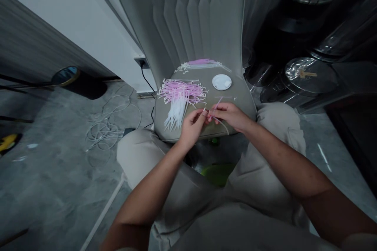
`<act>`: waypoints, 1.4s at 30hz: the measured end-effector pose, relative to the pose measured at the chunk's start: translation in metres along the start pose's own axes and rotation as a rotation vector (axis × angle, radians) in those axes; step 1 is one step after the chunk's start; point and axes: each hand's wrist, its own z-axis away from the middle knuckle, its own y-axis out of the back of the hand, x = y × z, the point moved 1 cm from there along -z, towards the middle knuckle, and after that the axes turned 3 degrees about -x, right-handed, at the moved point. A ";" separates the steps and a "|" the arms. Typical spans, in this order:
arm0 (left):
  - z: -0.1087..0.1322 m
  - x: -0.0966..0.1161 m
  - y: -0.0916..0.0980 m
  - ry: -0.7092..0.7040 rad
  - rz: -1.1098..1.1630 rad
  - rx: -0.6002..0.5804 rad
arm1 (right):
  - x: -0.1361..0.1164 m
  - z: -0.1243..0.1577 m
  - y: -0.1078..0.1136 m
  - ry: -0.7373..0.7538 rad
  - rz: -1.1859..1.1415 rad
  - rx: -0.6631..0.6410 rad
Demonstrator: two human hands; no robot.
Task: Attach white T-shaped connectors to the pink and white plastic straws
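Cable ties (181,94), pink and white, lie in a loose heap on the left of a grey chair seat (235,98), their heads splayed toward the back and their white tails fanned toward the front edge. One thin tie (217,106) is apart from the heap, held between the two hands just above the seat's front edge. A pink length rises from the hands, and a pale length curves down and to the right. The left hand (191,127) pinches it from one side and the right hand (229,115) closes on it from the other, so both grips are clamped on the same tie, with the hands almost touching.

Behind them, near the backrest (188,15), a second bundle (202,62) of pink ties lies crosswise, with white bits scattered along it. A round white lid (221,82) rests on the seat between that bundle and the hands. Beige trousers (141,153) show at the knees on either side of the seat's front edge, and something green (213,173) sits below it. Left of the chair, a white cable (108,125) lies coiled on the concrete floor (44,196), below a wall socket (141,62) with a black cord (149,84). Steel pots (297,76) stand to the right.
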 end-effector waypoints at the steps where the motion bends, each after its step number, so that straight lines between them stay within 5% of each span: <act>1: 0.000 0.000 0.000 -0.003 0.000 0.019 | 0.000 0.000 0.001 0.005 0.021 -0.004; 11: 0.001 0.000 0.002 0.045 0.036 -0.009 | 0.002 0.000 0.003 0.009 0.075 -0.009; 18: 0.000 0.001 0.008 0.043 0.181 0.052 | 0.003 -0.002 0.008 0.017 0.006 0.179; 24: 0.005 0.000 0.003 0.039 0.064 -0.066 | 0.001 -0.003 0.009 0.055 0.045 0.253; 30: 0.008 -0.001 -0.001 0.058 0.036 -0.114 | 0.003 -0.004 0.006 0.128 0.253 0.180; 42: 0.014 0.008 -0.006 0.026 -0.020 -0.166 | 0.007 -0.001 0.000 0.100 0.297 0.076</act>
